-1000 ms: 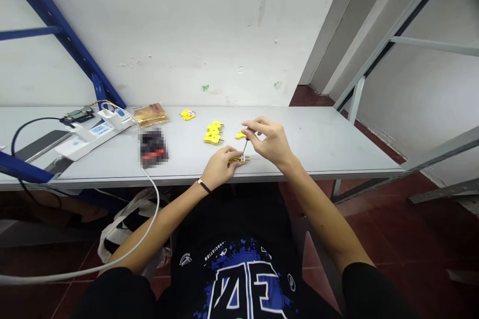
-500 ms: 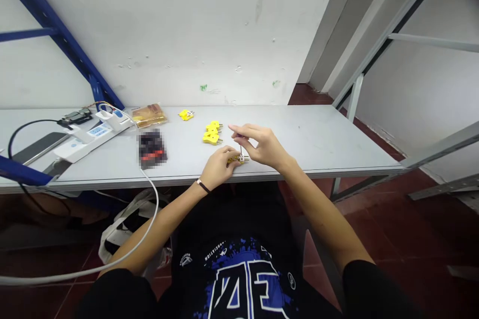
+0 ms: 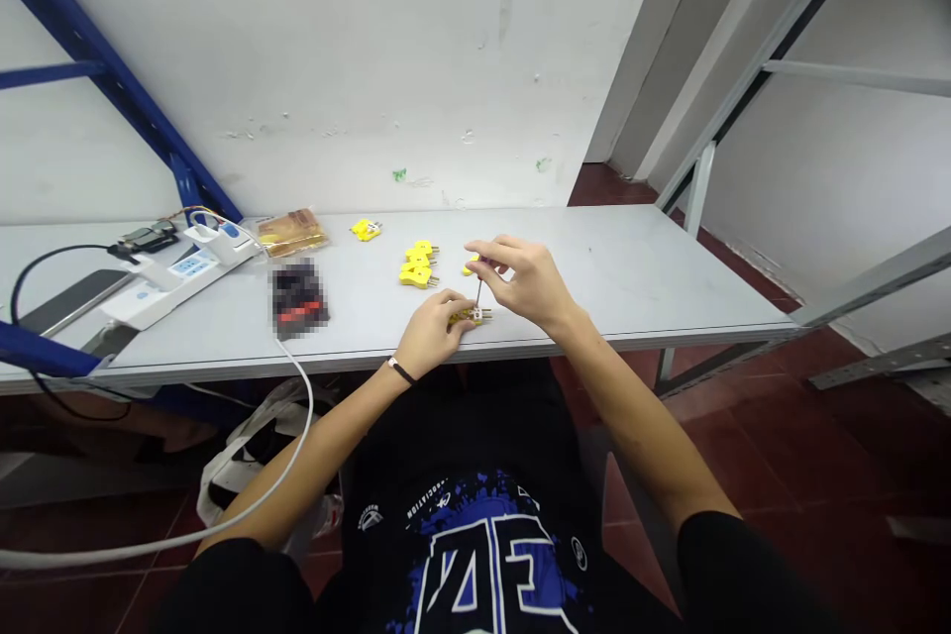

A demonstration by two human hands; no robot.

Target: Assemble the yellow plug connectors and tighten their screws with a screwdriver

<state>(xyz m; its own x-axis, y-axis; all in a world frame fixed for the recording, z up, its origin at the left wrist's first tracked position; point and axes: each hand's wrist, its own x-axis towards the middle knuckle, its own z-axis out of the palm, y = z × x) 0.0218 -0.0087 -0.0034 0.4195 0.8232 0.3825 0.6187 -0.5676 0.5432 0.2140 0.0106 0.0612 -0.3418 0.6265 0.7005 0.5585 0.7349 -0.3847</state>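
Note:
My left hand (image 3: 433, 328) presses a small yellow plug connector (image 3: 471, 316) down on the grey table (image 3: 631, 287) near its front edge, fingers closed around it. My right hand (image 3: 524, 280) pinches a thin screwdriver (image 3: 478, 291) upright, its tip on the connector. Just behind the right hand's fingers lies a yellow cover piece (image 3: 470, 268). A little to the left, a small pile of yellow connectors (image 3: 417, 268) rests on the table, and one more yellow connector (image 3: 367, 230) lies farther back.
A white power strip (image 3: 178, 268) with cables, a clear packet (image 3: 291, 232), a black and red object (image 3: 298, 298) and a phone (image 3: 63, 299) lie on the table's left. A white cable hangs off the front edge. Blue shelf frame stands at left, grey frame at right.
My right hand's fingers have shifted around the screwdriver handle, dipping lower half a second ago and rising again. The left hand and the connector stay in place.

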